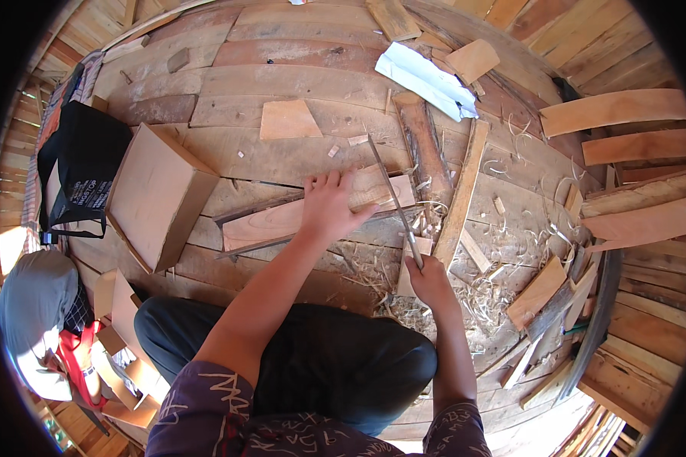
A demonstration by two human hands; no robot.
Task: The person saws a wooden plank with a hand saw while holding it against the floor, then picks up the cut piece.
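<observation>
- The wood block (367, 189) sits on a long board (263, 227), out in front of the person's knees, with its far end partly under the left hand (329, 206)
- The left hand is open, palm down, its fingers a bit apart and its thumb reaching to the right along the block, pushing down rather than gripping, it seems
- The right hand (432, 280) is closed in a fist around the near end of a long thin tool (392, 190), which could be a saw or a knife, I cannot tell which
- The tool crosses by the block's right end; whether it touches the wood is too hard to see
- This looks like shaping or cutting that end, so a good way is to press the block firmly, so it does not wiggle
- Keep the left thumb well back, since it is the part nearest the tool
- Slow, even strokes should be safest
- The left arm reaches up and to the right across the lap, nearly straight
- The right arm comes up beside the right knee, and the tool points away, leaning left
- Curly shavings (465, 301) lie near the right hand
</observation>
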